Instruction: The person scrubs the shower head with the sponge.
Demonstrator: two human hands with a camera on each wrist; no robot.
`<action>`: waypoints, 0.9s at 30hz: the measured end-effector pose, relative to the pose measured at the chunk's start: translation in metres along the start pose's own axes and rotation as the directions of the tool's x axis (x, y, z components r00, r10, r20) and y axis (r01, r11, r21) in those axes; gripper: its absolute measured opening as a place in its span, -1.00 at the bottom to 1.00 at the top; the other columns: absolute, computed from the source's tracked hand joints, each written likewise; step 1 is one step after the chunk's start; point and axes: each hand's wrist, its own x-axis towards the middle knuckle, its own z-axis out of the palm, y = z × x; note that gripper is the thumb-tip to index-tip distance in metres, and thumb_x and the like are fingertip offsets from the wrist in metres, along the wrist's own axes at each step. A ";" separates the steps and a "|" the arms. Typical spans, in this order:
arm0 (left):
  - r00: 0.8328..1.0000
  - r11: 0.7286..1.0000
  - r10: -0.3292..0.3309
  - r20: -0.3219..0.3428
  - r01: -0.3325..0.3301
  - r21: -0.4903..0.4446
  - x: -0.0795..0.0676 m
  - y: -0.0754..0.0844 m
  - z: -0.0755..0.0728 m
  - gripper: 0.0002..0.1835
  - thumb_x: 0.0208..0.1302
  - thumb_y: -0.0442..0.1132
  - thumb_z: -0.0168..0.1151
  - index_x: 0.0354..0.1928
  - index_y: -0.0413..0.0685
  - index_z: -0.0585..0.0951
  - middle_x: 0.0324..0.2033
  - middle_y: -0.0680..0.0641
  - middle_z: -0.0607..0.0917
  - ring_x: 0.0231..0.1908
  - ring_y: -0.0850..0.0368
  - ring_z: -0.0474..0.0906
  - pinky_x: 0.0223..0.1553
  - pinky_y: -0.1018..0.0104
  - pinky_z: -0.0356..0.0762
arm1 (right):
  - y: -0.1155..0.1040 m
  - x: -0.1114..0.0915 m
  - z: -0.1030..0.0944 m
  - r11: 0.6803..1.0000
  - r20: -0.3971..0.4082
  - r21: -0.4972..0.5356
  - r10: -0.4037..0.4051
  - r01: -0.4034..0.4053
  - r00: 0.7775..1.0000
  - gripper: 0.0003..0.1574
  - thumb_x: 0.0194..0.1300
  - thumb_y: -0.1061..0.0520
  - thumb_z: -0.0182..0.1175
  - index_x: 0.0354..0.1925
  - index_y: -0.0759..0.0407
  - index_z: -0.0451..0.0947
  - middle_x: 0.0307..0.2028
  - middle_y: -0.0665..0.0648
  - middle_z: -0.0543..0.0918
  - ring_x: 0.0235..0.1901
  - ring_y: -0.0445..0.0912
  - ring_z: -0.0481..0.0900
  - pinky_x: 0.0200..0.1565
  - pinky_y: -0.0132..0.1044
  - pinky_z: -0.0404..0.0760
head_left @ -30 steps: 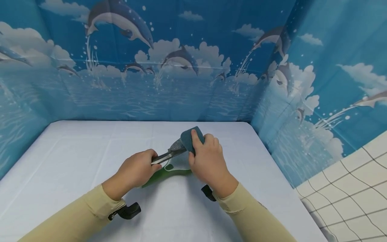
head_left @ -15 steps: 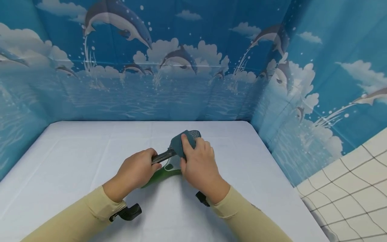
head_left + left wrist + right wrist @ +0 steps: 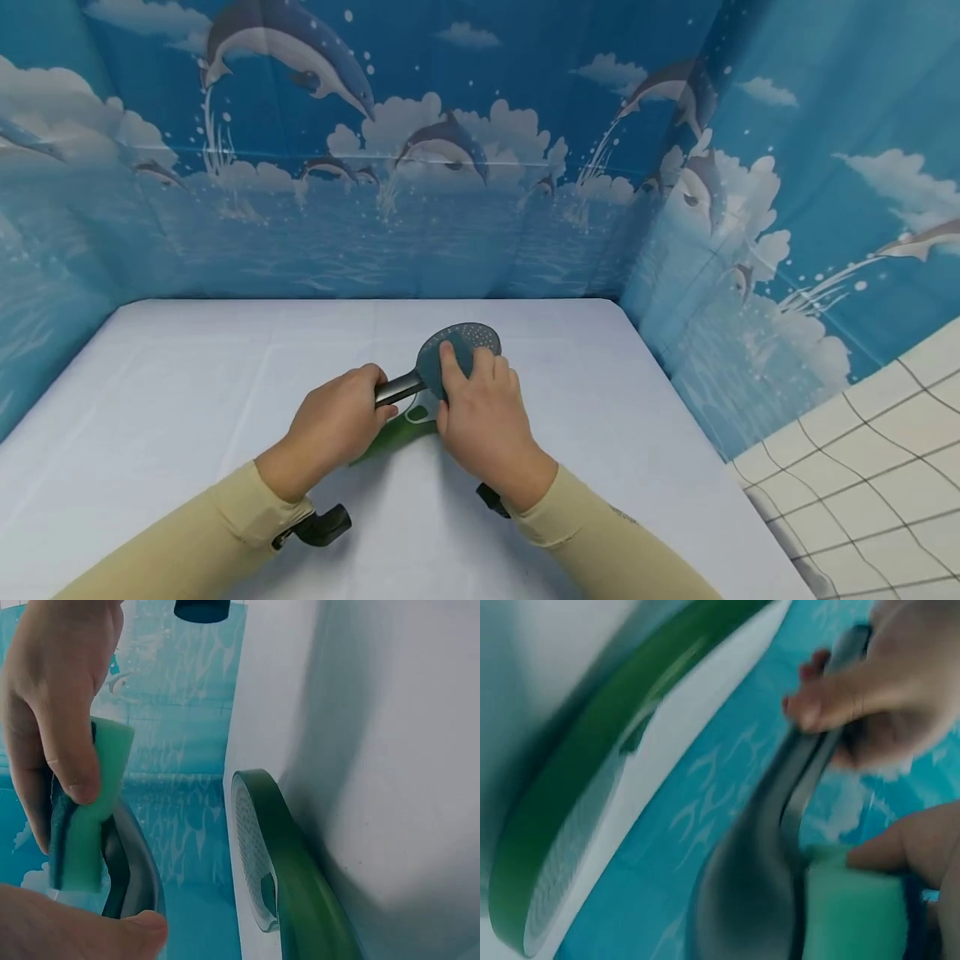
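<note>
In the head view my left hand [image 3: 330, 425] grips the handle of a dark grey handheld shower head [image 3: 401, 388], its holed face tilted up. My right hand [image 3: 491, 425] pinches a two-layer sponge [image 3: 86, 847] and presses it on that face, covering part of the holes. The sponge is light green on one side, with a darker layer on the other. Below the left hand and the grey head, a green handheld shower head [image 3: 304, 877] with a pale holed face rests on the table. Its far part is hidden behind my right hand in the head view.
The table has a white cover [image 3: 187, 400]. Blue curtains with dolphins [image 3: 480, 242] stand behind it and along both sides. White tiling [image 3: 862, 475] shows at the lower right. Black wrist devices [image 3: 322, 527] hang under my sleeves.
My right hand has moved left and slightly down with the sponge, across the grey shower head's face, baring the holes at its far end. My left hand keeps its grip nearly in place.
</note>
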 end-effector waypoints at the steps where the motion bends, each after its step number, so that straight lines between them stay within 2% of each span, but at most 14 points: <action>1: 1.000 1.000 -0.001 -0.002 0.001 -0.001 0.000 0.000 0.000 -0.67 0.39 -0.05 0.45 0.00 -0.07 0.61 -0.32 0.02 0.65 -0.42 0.13 0.50 -0.36 0.20 0.46 | -0.001 0.000 0.000 1.000 0.000 -0.006 0.008 -0.008 1.000 -0.16 0.43 -0.04 0.30 0.55 0.19 0.35 0.01 0.40 0.51 -0.24 0.07 0.34 -0.19 -0.10 0.40; 5: 1.000 1.000 -0.002 -0.014 0.002 -0.005 -0.003 -0.001 0.001 -0.68 0.39 -0.06 0.44 -0.01 -0.08 0.61 -0.33 0.01 0.64 -0.43 0.13 0.48 -0.37 0.21 0.43 | 0.015 0.008 -0.003 0.991 0.037 0.008 0.135 -0.136 0.990 -0.17 0.50 -0.03 0.24 0.58 0.18 0.28 0.04 0.43 0.48 -0.22 0.08 0.30 -0.15 -0.08 0.36; 8: 0.999 1.000 0.006 -0.032 -0.006 0.006 -0.004 -0.003 0.000 -0.68 0.38 -0.08 0.46 -0.01 -0.09 0.61 -0.31 0.01 0.66 -0.43 0.13 0.48 -0.37 0.21 0.45 | 0.030 0.013 -0.007 0.980 0.095 0.030 0.194 -0.198 0.976 -0.17 0.54 -0.03 0.18 0.61 0.23 0.21 0.01 0.44 0.44 -0.22 0.10 0.26 -0.13 -0.05 0.33; 11: 0.998 1.000 0.020 -0.057 -0.019 0.025 -0.004 -0.002 -0.002 -0.67 0.35 -0.10 0.48 -0.01 -0.11 0.62 -0.29 0.00 0.68 -0.40 0.13 0.53 -0.34 0.18 0.52 | 0.028 0.013 -0.006 0.984 0.107 0.030 0.174 -0.178 0.979 -0.16 0.52 -0.02 0.20 0.60 0.25 0.23 -0.02 0.42 0.44 -0.22 0.09 0.25 -0.13 -0.06 0.33; 16: 0.996 0.998 0.030 -0.086 -0.024 0.062 -0.002 0.000 -0.002 -0.64 0.32 -0.15 0.51 0.01 -0.16 0.63 -0.28 -0.04 0.69 -0.34 0.09 0.60 -0.28 0.11 0.62 | 0.001 0.003 0.009 0.999 0.002 -0.035 0.030 -0.030 1.000 -0.18 0.42 0.00 0.32 0.52 0.23 0.37 -0.09 0.33 0.47 -0.27 0.04 0.28 -0.19 -0.13 0.35; 18: 0.997 0.997 0.019 -0.078 -0.013 0.070 -0.003 -0.001 -0.001 -0.64 0.32 -0.16 0.50 0.03 -0.17 0.63 -0.27 -0.05 0.70 -0.33 0.09 0.60 -0.27 0.10 0.62 | -0.002 0.001 0.013 0.999 0.001 -0.036 0.011 -0.011 1.000 -0.18 0.43 -0.01 0.31 0.52 0.23 0.37 -0.08 0.33 0.47 -0.28 0.03 0.29 -0.21 -0.15 0.34; 22: 0.997 0.998 0.015 -0.071 -0.011 0.060 -0.004 -0.003 0.000 -0.65 0.35 -0.17 0.47 0.06 -0.16 0.62 -0.25 -0.05 0.69 -0.34 0.09 0.57 -0.27 0.11 0.60 | 0.009 0.006 0.008 0.996 0.045 0.017 0.087 -0.088 0.995 -0.16 0.49 -0.05 0.24 0.57 0.23 0.28 0.03 0.43 0.47 -0.19 0.11 0.36 -0.13 -0.07 0.42; 25: 0.996 0.998 0.028 -0.089 -0.023 0.067 -0.004 -0.004 -0.001 -0.67 0.34 -0.19 0.47 0.05 -0.15 0.64 -0.26 -0.04 0.68 -0.34 0.09 0.56 -0.28 0.10 0.59 | 0.023 0.012 0.002 0.982 0.069 0.033 0.182 -0.184 0.981 -0.16 0.55 -0.03 0.16 0.61 0.24 0.20 0.06 0.48 0.44 -0.13 0.16 0.36 -0.05 0.03 0.44; 27: 0.994 0.996 0.039 -0.104 -0.030 0.085 -0.004 -0.005 -0.001 -0.67 0.32 -0.19 0.49 0.04 -0.14 0.66 -0.28 -0.04 0.68 -0.35 0.08 0.56 -0.29 0.09 0.59 | 0.024 0.012 0.000 0.976 0.077 0.044 0.211 -0.215 0.974 -0.16 0.56 -0.03 0.16 0.61 0.24 0.18 0.09 0.48 0.43 -0.10 0.17 0.36 -0.01 0.05 0.43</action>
